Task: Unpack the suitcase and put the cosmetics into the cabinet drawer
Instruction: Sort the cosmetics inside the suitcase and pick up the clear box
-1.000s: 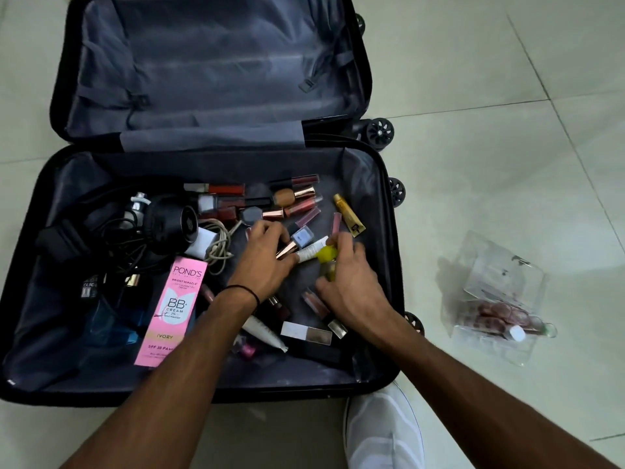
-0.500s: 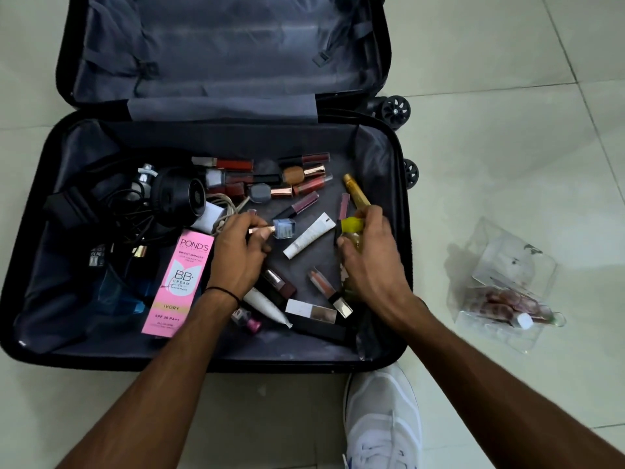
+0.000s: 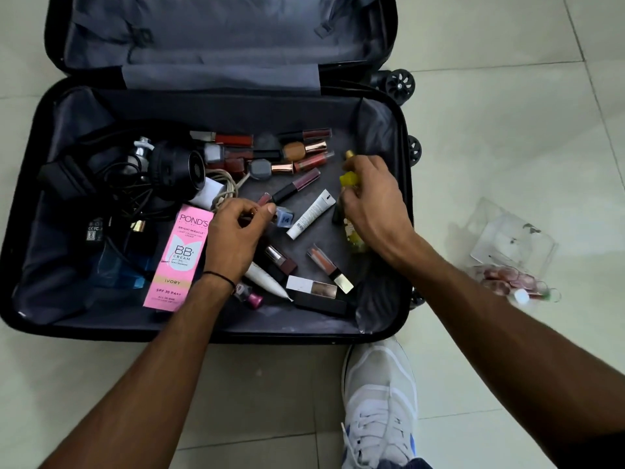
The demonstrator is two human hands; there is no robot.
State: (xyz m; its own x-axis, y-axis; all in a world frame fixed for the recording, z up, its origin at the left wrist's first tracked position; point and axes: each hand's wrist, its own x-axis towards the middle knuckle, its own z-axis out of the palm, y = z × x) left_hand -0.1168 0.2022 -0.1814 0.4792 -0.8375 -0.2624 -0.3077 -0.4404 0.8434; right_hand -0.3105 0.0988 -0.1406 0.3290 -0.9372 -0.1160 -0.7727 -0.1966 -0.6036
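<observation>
A black suitcase (image 3: 33, 319) lies open on the tiled floor with several cosmetics loose in its near half. My left hand (image 3: 233, 238) pinches a small blue nail polish bottle (image 3: 283, 218) and a thin lip gloss tube (image 3: 263, 199) by their tops. My right hand (image 3: 372, 204) grips a yellow-capped bottle (image 3: 349, 179) together with a gold-topped tube (image 3: 348, 154) near the suitcase's right wall. A white tube (image 3: 313, 213) lies between my hands. A pink BB cream box (image 3: 179, 258) lies left of my left wrist.
A black speaker (image 3: 177, 174), cables and a charger fill the suitcase's left side. More lip glosses and nail polishes (image 3: 297, 150) lie at the back. A clear plastic organiser (image 3: 510, 245) holding several small items sits on the floor to the right. My white shoe (image 3: 378, 401) is below the suitcase.
My left hand has drawn back toward me, holding the blue bottle. My right hand has lifted and shifted toward the right wall of the suitcase with the yellow-capped bottle and gold-topped tube.
</observation>
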